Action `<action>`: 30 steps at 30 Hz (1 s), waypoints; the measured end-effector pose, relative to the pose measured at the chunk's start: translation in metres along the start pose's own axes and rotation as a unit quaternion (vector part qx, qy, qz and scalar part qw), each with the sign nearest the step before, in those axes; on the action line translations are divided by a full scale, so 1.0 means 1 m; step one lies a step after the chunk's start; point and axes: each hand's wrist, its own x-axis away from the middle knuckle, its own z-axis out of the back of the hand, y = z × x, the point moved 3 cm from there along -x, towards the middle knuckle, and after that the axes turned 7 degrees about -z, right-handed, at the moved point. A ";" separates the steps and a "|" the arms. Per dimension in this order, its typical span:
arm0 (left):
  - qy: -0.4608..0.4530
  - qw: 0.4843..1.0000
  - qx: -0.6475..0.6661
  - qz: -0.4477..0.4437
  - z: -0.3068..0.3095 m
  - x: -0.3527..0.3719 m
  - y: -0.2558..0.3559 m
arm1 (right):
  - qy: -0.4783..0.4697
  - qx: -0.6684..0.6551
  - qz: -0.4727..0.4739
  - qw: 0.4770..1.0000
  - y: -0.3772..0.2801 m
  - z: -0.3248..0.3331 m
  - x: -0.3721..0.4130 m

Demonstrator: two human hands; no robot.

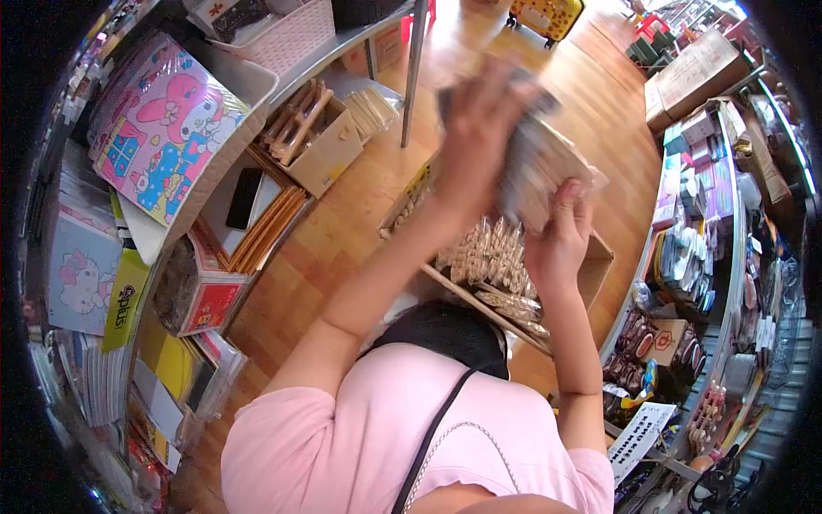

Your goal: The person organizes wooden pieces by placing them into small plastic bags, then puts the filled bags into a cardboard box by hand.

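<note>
Pack (pixel 561 152), pale, seemingly in clear wrap, held up in the air over the near part of the floor. Right hand (pixel 561 230) grasps it by the near right corner, thumb on the face, fingers behind; pack extends up and left from that grip, far edge slanting down to the right. Dark cloth-like thing (pixel 516 158) against pack's left side, left hand (pixel 479 124) over it. Left hand blurred: can't tell if clenched on the cloth or only pressing. Right hand is on the pack itself; left is further from the body, cloth between it and the pack. Below both: open box (pixel 597 272) with many thin wooden-looking packs (pixel 484 257). Shelves both sides, picture covers (pixel 171 128) on the left. Hidden: pack's left part, so long axis unsure; right fingers mostly; box's middle behind the forearm. Contents of pack too blurred to name
</note>
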 end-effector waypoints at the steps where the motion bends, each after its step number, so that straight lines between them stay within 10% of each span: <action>1: 0.025 0.999 0.019 0.016 0.002 -0.002 -0.024 | -0.007 0.021 0.011 1.000 0.001 0.000 0.001; 7: 0.095 0.978 0.166 0.084 0.026 0.009 -0.002 | 0.039 0.029 -0.030 0.998 -0.009 0.004 -0.015; 9: -0.076 0.990 0.117 0.014 0.007 0.015 0.035 | 0.052 -0.002 -0.058 0.997 -0.009 0.006 -0.016; 16: -0.076 0.992 0.102 -0.008 -0.011 0.014 -0.007 | 0.001 0.164 0.040 0.986 -0.021 -0.008 0.012; 22: 0.156 0.977 0.147 0.017 0.037 0.017 -0.026 | 0.019 0.093 0.015 0.995 -0.015 -0.005 0.003; 24: 0.045 0.975 0.219 -0.002 0.022 0.030 0.006 | 0.043 0.028 -0.032 0.998 -0.010 -0.002 0.003; 26: -0.073 0.995 -0.015 -0.071 0.004 0.036 0.050 | 0.020 0.113 -0.042 0.993 -0.007 -0.001 0.004; 30: 0.011 0.997 0.053 -0.056 -0.003 0.023 0.036 | 0.023 0.053 -0.027 0.998 -0.014 -0.007 0.010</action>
